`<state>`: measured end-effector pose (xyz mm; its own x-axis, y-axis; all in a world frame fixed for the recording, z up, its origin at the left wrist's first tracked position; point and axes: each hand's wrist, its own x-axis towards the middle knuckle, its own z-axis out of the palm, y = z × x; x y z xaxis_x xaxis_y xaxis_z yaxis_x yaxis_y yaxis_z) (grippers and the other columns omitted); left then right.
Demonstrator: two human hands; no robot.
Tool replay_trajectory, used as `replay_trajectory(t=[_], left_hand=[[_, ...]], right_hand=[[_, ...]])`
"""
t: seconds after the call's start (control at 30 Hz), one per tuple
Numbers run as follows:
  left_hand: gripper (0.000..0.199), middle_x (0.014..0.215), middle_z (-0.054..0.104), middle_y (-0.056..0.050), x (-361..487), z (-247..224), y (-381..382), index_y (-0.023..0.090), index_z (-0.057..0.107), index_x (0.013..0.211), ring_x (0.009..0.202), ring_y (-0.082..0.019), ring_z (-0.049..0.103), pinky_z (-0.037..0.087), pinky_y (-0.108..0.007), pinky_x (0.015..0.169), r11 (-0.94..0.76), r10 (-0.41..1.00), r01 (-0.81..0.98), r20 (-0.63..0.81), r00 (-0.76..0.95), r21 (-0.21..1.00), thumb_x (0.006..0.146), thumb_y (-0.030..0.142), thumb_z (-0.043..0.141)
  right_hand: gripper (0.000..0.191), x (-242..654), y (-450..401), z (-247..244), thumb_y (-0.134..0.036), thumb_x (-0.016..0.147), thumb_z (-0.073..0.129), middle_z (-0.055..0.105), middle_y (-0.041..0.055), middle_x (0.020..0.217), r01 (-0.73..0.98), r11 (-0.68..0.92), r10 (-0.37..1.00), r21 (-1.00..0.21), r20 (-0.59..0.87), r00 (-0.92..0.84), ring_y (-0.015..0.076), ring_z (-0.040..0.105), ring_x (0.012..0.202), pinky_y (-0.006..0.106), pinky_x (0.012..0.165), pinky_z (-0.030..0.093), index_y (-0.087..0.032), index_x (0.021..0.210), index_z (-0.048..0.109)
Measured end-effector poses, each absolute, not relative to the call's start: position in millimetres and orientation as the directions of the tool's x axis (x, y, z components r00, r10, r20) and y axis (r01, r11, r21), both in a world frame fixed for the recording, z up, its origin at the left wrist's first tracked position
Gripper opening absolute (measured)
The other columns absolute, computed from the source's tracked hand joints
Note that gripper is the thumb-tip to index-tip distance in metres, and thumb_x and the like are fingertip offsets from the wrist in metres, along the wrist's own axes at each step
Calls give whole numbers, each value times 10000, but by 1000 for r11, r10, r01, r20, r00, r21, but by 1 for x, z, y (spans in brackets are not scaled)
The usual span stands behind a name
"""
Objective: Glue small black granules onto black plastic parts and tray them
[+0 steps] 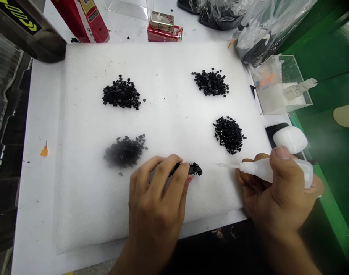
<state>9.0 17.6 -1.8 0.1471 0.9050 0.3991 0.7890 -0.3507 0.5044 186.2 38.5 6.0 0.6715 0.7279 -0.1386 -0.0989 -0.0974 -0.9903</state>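
Note:
My left hand [154,198] pinches a small clump of glued black pieces [194,169] at the near edge of a white foam pad [174,122]. My right hand [280,187] grips a white squeeze bottle [266,170] on its side. The bottle's thin needle tip points left at the clump, and a small gap seems to separate them. Several heaps of small black square pieces lie on the foam, and the heap [125,152] closest to my left hand looks blurred.
An orange dispensing tip [44,150] lies on the white sheet left of the pad. Red boxes [164,33] and bags of black pieces [220,15] stand behind it. A clear acrylic holder [280,86] stands at right, with a green surface [329,152] beyond.

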Motion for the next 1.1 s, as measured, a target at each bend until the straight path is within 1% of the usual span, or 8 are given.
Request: replay_trajectory(t=[0.1, 0.23, 0.3, 0.47, 0.7, 0.8, 0.93, 1.1], left_hand=[[182, 1110, 766, -99, 9, -2, 18, 106, 753, 1102, 1076, -287, 632, 528, -481, 933, -349, 904, 788, 404, 140, 508, 944, 63, 672], [187, 1106, 773, -95, 8, -2, 18, 107, 751, 1111, 1082, -276, 640, 541, -473, 930, -360, 899, 786, 411, 149, 503, 943, 67, 681], [210, 1126, 775, -97, 7, -2, 16, 103, 745, 1136, 1107, -267, 649, 546, -463, 944, -376, 895, 784, 414, 168, 494, 939, 59, 685], [285, 1194, 774, -96, 4, -2, 11, 101, 732, 1189, 1179, -251, 660, 561, -440, 988, -403, 883, 777, 428, 193, 483, 913, 33, 714], [158, 1116, 777, -76, 4, 2, 14, 134, 765, 987, 1162, -230, 657, 571, -429, 989, -370, 907, 733, 394, 150, 571, 902, 12, 710], [144, 1102, 762, -85, 4, 4, 14, 119, 753, 960, 1132, -219, 654, 577, -418, 976, -370, 914, 702, 376, 156, 609, 897, -1, 705], [164, 1079, 757, -89, 5, 4, 14, 102, 743, 962, 1090, -212, 664, 601, -395, 933, -402, 899, 695, 402, 175, 597, 866, -30, 724], [164, 1070, 759, -89, 6, 4, 13, 98, 739, 953, 1073, -208, 663, 600, -393, 915, -402, 896, 700, 411, 167, 591, 865, -39, 722]], right_hand=[[312, 186, 38, 10, -369, 772, 834, 479, -17, 548, -148, -88, 737, -985, -164, 656, 151, 460, 445, 285, 335, 358, -245, 626, 589], [423, 187, 41, 12, -318, 779, 754, 285, -54, 476, -211, -24, 772, -977, -152, 617, 107, 251, 394, 277, 327, 190, -246, 522, 426], [450, 188, 42, 12, -323, 778, 741, 234, -60, 465, -212, -2, 790, -977, -132, 598, 105, 194, 390, 287, 333, 154, -253, 506, 390], [421, 189, 40, 11, -326, 787, 752, 261, -58, 457, -215, -8, 811, -977, -132, 569, 111, 212, 385, 295, 333, 176, -258, 505, 446], [423, 190, 37, 12, -240, 755, 763, 241, -78, 487, -233, -36, 811, -972, -165, 561, 88, 249, 385, 268, 359, 237, -232, 528, 405], [433, 189, 36, 13, -254, 742, 788, 247, -75, 489, -242, -72, 803, -968, -200, 562, 92, 257, 391, 276, 354, 251, -237, 510, 423], [410, 189, 35, 14, -299, 749, 812, 290, -67, 481, -219, -88, 803, -972, -199, 561, 102, 248, 395, 291, 334, 256, -253, 520, 475], [507, 187, 34, 13, -322, 757, 826, 248, -72, 510, -183, -105, 802, -978, -192, 566, 96, 272, 397, 282, 345, 248, -244, 523, 382]])
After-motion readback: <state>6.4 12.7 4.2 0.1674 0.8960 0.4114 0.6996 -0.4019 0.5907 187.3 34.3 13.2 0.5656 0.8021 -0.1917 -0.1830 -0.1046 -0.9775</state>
